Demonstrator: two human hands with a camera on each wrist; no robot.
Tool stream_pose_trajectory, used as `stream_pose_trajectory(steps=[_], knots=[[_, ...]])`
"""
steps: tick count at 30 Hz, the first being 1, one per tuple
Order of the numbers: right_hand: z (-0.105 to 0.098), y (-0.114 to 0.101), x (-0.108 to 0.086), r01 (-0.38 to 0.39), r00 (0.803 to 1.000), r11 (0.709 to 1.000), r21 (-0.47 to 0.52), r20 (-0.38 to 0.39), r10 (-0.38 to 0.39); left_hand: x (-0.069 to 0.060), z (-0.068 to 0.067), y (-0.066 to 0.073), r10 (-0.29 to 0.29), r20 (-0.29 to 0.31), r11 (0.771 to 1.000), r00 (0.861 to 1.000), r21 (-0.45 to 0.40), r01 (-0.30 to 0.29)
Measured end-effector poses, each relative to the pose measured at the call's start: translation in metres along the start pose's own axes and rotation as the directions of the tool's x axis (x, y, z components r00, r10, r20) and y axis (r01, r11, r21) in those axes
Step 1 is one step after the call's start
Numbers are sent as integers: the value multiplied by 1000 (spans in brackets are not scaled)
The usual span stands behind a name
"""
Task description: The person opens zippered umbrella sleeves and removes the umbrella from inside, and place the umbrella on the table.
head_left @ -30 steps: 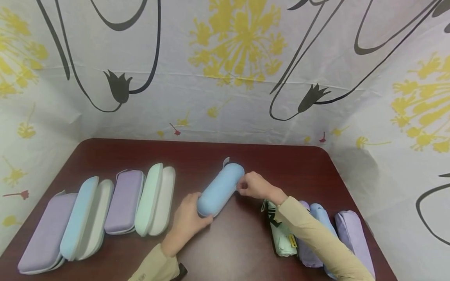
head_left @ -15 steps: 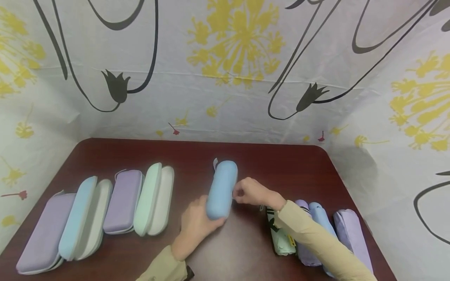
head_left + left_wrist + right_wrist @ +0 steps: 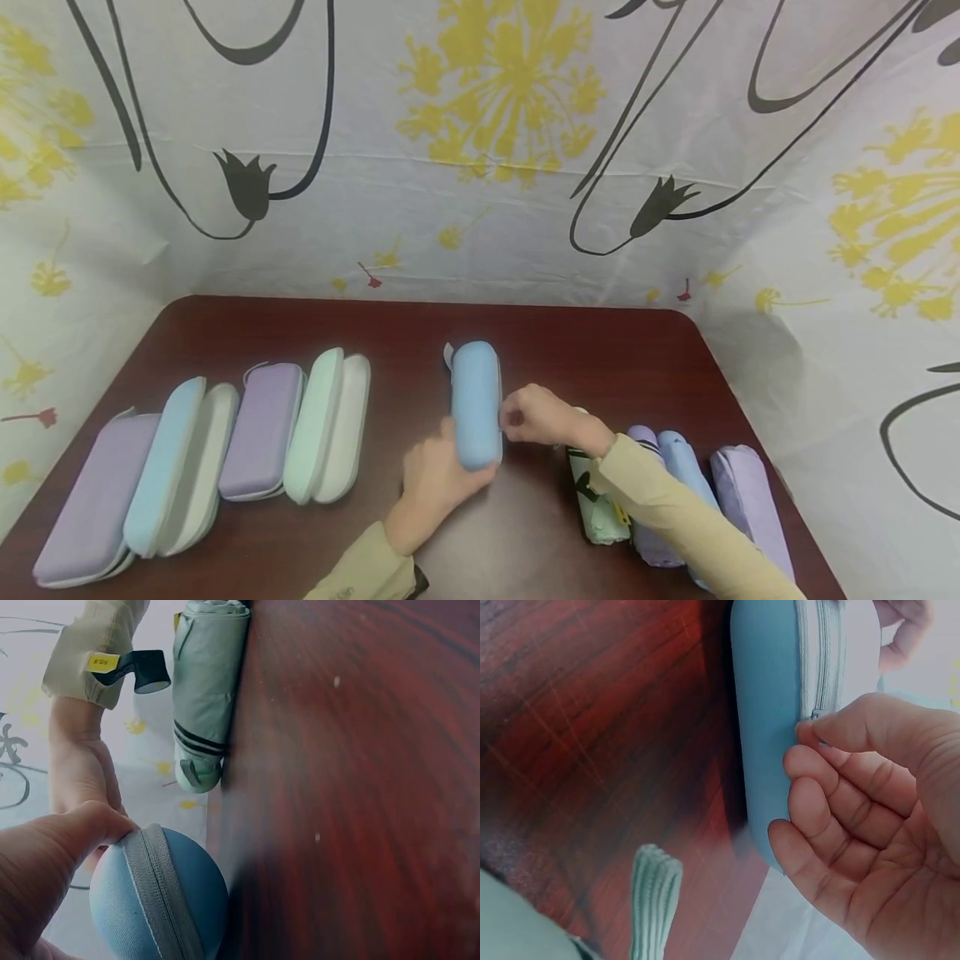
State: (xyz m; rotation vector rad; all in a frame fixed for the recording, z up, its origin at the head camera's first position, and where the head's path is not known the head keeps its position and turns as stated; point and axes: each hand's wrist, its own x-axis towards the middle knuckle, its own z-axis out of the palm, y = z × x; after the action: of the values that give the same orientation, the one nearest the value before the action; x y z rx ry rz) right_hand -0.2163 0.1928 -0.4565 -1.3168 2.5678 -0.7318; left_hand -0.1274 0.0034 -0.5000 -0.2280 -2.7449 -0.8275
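Note:
A light-blue zippered case (image 3: 477, 404) lies near the middle of the table, its length running away from me. My left hand (image 3: 438, 475) grips its near end, with the thumb by the zipper band in the left wrist view. At the case's right side, my right hand (image 3: 542, 415) pinches the small zipper pull (image 3: 817, 715) between thumb and index finger. Above that pull in the right wrist view, the grey zipper (image 3: 822, 656) looks closed. The other right fingers curl loosely against the blue side. A strap loop (image 3: 448, 356) sticks out at the far left end.
To the left stand a purple case (image 3: 97, 500), an open blue case (image 3: 161, 467), a smaller purple case (image 3: 262, 433) and an open mint case (image 3: 315, 425). Folded umbrellas lie right: mint (image 3: 603, 512), purple (image 3: 656, 542), blue (image 3: 686, 467) and lilac (image 3: 753, 508). Patterned cloth (image 3: 480, 208) surrounds the table.
The blue case has turned from a slant to nearly straight away from me. My left hand has shifted right with its near end; my right hand has moved slightly nearer to me.

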Motion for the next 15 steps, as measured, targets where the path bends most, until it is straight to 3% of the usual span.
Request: stream_pose_trajectory(steps=[6,9,11,13,15], knots=[[-1,1,-5,-33,999,999,15,21,33,1,-2,8,12,31,1000,999,21,-12],[-1,3,-9,-62,998,998,22,33,61,7,-11,8,37,138,999,990,18,-40],[-1,4,-12,-83,996,996,27,39,82,17,-23,4,77,246,997,966,-17,-75],[-2,5,-13,-97,995,995,38,42,95,31,-35,-2,129,358,992,925,-41,-122],[-2,5,-14,-106,994,993,52,44,104,48,-48,-8,183,430,983,884,-59,-174]])
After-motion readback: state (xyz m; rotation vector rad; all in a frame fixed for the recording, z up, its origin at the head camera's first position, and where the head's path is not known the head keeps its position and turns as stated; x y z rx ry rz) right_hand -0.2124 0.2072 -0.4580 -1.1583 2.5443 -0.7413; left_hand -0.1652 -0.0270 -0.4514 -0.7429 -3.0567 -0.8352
